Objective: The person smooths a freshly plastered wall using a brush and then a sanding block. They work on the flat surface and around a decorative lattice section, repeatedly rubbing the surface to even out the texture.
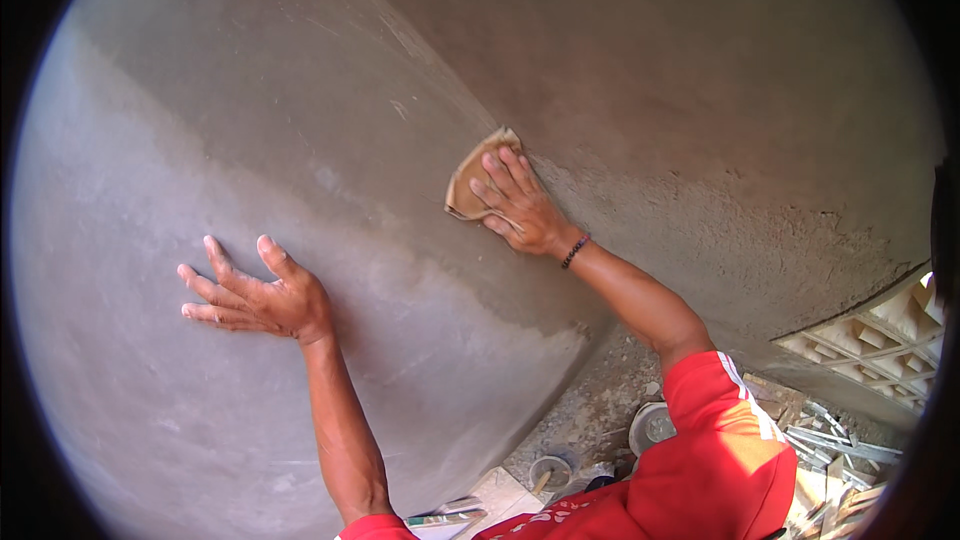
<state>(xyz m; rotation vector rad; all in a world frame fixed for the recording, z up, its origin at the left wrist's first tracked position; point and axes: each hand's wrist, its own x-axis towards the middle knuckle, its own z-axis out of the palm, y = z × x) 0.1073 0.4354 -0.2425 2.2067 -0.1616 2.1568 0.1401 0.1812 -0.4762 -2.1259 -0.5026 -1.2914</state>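
Observation:
My right hand presses a tan sponge pad flat against a grey plastered wall, right at an inside corner where a rougher brown wall meets it. A dark bead bracelet circles that wrist. My left hand lies flat with fingers spread on the smooth grey wall, lower and to the left, holding nothing. Red sleeves cover both upper arms.
Below, on rubble-strewn ground, stand a small round container and a pale bucket. Scrap pieces of wood and metal lie at the lower right. A patterned ventilation block sits in the right wall.

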